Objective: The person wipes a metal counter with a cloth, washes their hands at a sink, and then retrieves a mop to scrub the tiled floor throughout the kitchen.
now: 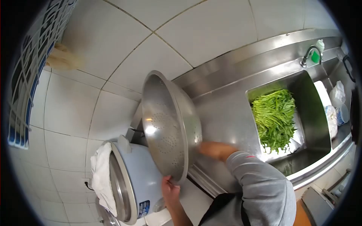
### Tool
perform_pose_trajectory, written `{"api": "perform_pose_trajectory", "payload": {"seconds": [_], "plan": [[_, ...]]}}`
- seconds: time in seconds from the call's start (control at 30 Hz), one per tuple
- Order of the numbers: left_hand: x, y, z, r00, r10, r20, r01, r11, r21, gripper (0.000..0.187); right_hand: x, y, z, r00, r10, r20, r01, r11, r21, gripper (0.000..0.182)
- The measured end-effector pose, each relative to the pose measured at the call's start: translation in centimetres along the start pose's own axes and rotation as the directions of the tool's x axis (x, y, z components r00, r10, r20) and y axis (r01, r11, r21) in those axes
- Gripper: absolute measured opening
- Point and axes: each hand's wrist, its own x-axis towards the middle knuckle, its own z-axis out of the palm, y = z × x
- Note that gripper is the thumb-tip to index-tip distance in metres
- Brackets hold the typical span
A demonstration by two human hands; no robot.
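A large stainless steel colander is tipped on its side, its perforated inside turned to the left. My left hand grips its lower rim, with the thumb showing on the inner side. Against the colander's outer wall is my right hand, blurred, its fingers hidden from view. A bunch of leafy green vegetables lies in the steel sink, to the right of my hands.
A blue-grey cooker with a white cloth on its lid stands at the lower left. A faucet rises behind the sink. Left, a white wire rack hangs by the tiled wall. A steel counter adjoins the sink.
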Motion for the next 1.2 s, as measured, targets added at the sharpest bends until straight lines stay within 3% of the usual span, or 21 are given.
{"api": "perform_pose_trajectory", "payload": {"seconds": [0.13, 0.2, 0.23, 0.3, 0.37, 0.43, 0.47, 0.5, 0.53, 0.6, 0.63, 0.7, 0.77, 0.83, 0.87, 0.9, 0.93, 0.97, 1.0, 1.1, 1.2], "plan": [[0.4, -0.2, -2.1, 0.999, -0.038, -0.024, 0.036, 0.997, -0.075, 0.009, -2.6, 11.5, -7.9, 0.737, 0.672, -0.074, -0.637, 0.727, 0.255, 0.048], [0.1, -0.7, -1.3, 0.992, -0.055, -0.113, 0.048, 0.997, -0.066, 0.008, -10.5, 16.5, -6.6, 0.512, 0.843, -0.166, -0.764, 0.535, 0.362, 0.049], [0.4, -0.9, -0.7, 0.982, -0.036, -0.185, 0.025, 0.998, -0.060, 0.008, -15.4, 18.8, -5.6, 0.448, 0.894, 0.001, -0.753, 0.377, 0.540, 0.048], [0.2, -1.2, -2.0, 0.993, -0.059, -0.099, 0.050, 0.994, -0.095, 0.011, -25.3, 21.7, -2.5, 0.086, 0.980, -0.178, -0.929, 0.143, 0.341, 0.050], [-0.2, -1.3, -3.0, 0.998, -0.065, -0.026, 0.061, 0.991, -0.120, 0.017, -34.9, 25.7, 1.2, -0.050, 0.946, -0.320, -0.987, -0.096, -0.129, 0.044], [-0.6, -1.5, -3.0, 0.997, -0.070, 0.013, 0.071, 0.988, -0.137, 0.014, -44.6, 32.3, 3.5, -0.144, 0.980, -0.137, -0.892, -0.068, 0.446, 0.022], [0.1, -1.7, -3.8, 0.997, -0.080, 0.012, 0.080, 0.986, -0.144, 0.014, -48.4, 34.0, 2.6, -0.098, 0.995, -0.013, -0.903, -0.084, 0.422, 0.020], [0.8, -1.6, -5.5, 0.993, -0.061, 0.099, 0.073, 0.990, -0.125, 0.010, -52.1, 35.6, 3.9, 0.006, 0.982, -0.189, -0.950, 0.065, 0.306, 0.017], [0.4, -1.7, -6.8, 0.983, -0.048, 0.179, 0.068, 0.992, -0.107, 0.009, -53.9, 35.7, 2.4, 0.064, 0.991, -0.122, -0.909, 0.108, 0.403, 0.017], [-2.1, -1.6, -2.2, 0.998, -0.046, -0.045, 0.045, 0.999, -0.025, 0.014, -56.3, 33.8, -3.6, 0.131, 0.982, -0.139, -0.847, 0.183, 0.499, 0.023], [-2.3, -1.6, -2.6, 0.998, -0.061, 0.008, 0.061, 0.998, -0.006, 0.014, -54.9, 31.5, -6.8, 0.144, 0.968, -0.205, -0.832, 0.231, 0.504, 0.027], [-1.7, -1.7, -3.9, 0.984, -0.080, 0.158, 0.078, 0.997, 0.021, 0.013, -51.8, 26.7, -12.4, 0.217, 0.976, 0.004, -0.399, 0.085, 0.913, 0.025], [-1.7, -2.4, -4.0, 0.966, -0.101, 0.238, 0.097, 0.995, 0.030, 0.011, -47.4, 22.8, -14.0, 0.506, 0.861, -0.050, 0.063, 0.021, 0.998, 0.032], [-2.0, -3.2, -3.3, 0.998, 0.007, 0.057, -0.010, 0.999, 0.048, 0.008, -43.1, 16.8, -16.7, 0.540, 0.842, 0.003, -0.151, 0.093, 0.984, 0.030], [-1.9, -3.6, -3.3, 0.998, -0.007, 0.066, 0.004, 0.999, 0.045, 0.008, -40.2, 15.3, -14.2, 0.599, 0.759, -0.254, -0.223, 0.462, 0.858, 0.030], [-1.8, -4.0, -3.6, 0.997, 0.007, 0.082, -0.011, 0.999, 0.053, 0.007, -36.7, 12.3, -11.1, 0.614, 0.785, -0.087, -0.366, 0.381, 0.849, 0.030], [-1.8, -4.2, -4.1, 0.995, 0.020, 0.098, -0.026, 0.998, 0.064, 0.006, -34.3, 8.3, -9.4, 0.710, 0.697, 0.100, -0.587, 0.507, 0.631, 0.033], [-1.8, -4.6, -4.5, 0.994, 0.001, 0.110, -0.009, 0.998, 0.066, 0.006, -33.7, 2.3, -6.6, 0.556, 0.804, -0.211, -0.749, 0.595, 0.293, 0.036], [-1.7, -4.9, -4.9, 0.991, -0.017, 0.136, 0.009, 0.998, 0.062, 0.006, -34.3, -0.8, -4.4, 0.542, 0.691, -0.479, -0.539, 0.723, 0.432, 0.040], [-0.9, -6.2, -5.3, 0.982, -0.046, 0.186, 0.039, 0.998, 0.039, 0.008, -39.5, -4.8, -3.7, 0.559, 0.730, -0.393, -0.548, 0.681, 0.486, 0.035], [-1.0, -6.8, -6.4, 0.976, -0.090, 0.198, 0.077, 0.994, 0.076, 0.013, -45.6, -7.4, -4.3, 0.564, 0.825, -0.049, -0.439, 0.349, 0.828, 0.033]]}}
